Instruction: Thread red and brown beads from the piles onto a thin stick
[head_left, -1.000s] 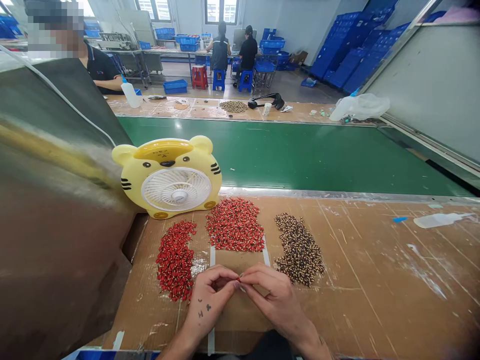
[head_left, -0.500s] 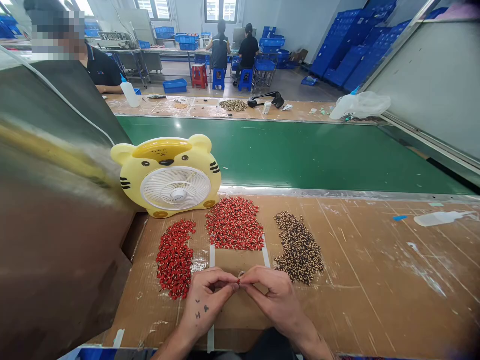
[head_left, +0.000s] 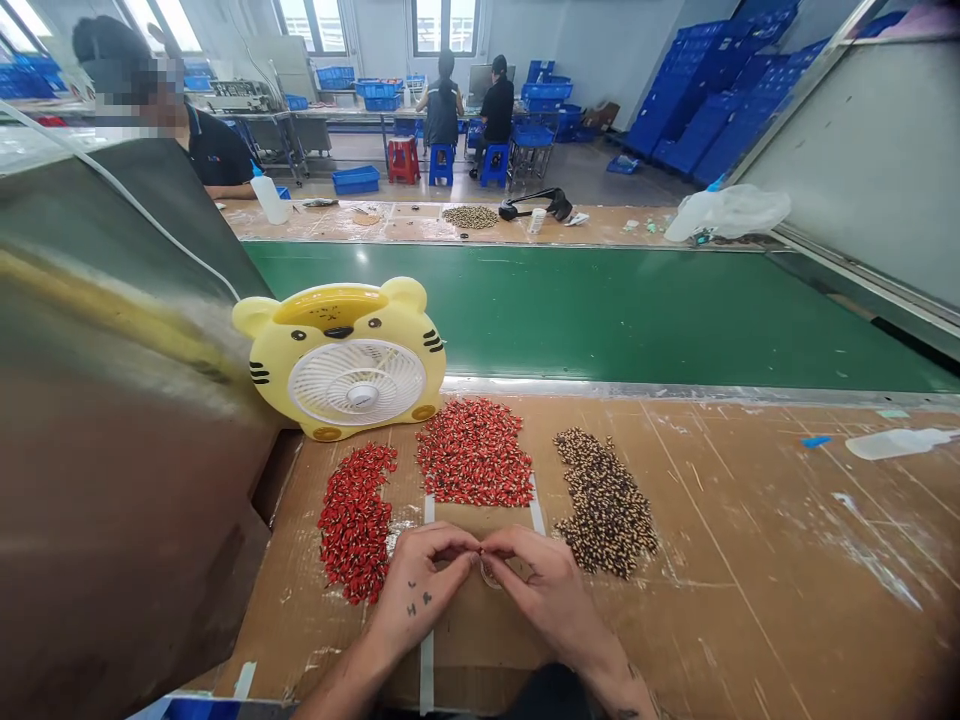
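My left hand (head_left: 425, 572) and my right hand (head_left: 541, 572) meet fingertip to fingertip over the cardboard (head_left: 480, 640). Both pinch a small red piece (head_left: 481, 551), mostly covered by the fingers. Just under the fingertips shows a pale, clear ring-like thing (head_left: 491, 578), partly hidden by my right hand. Beyond the hands lies a heap of small red-and-black pieces (head_left: 476, 455) between two strips of pale tape. Another red heap (head_left: 355, 530) is beside my left hand. Small black-and-tan pieces (head_left: 606, 505) are spread past my right hand.
A yellow animal-faced fan (head_left: 345, 360) stands behind the left heap, beside a metal housing (head_left: 120, 420). A green conveyor belt (head_left: 600, 310) crosses beyond. A squeeze bottle (head_left: 896, 442) and blue cap (head_left: 815, 441) lie at right. A person (head_left: 217, 150) sits across at left.
The view has tilted and shifted slightly. Both hands remain pinched together; the fingertips have drawn closer, so less of the red piece shows and more of the ring-like thing.
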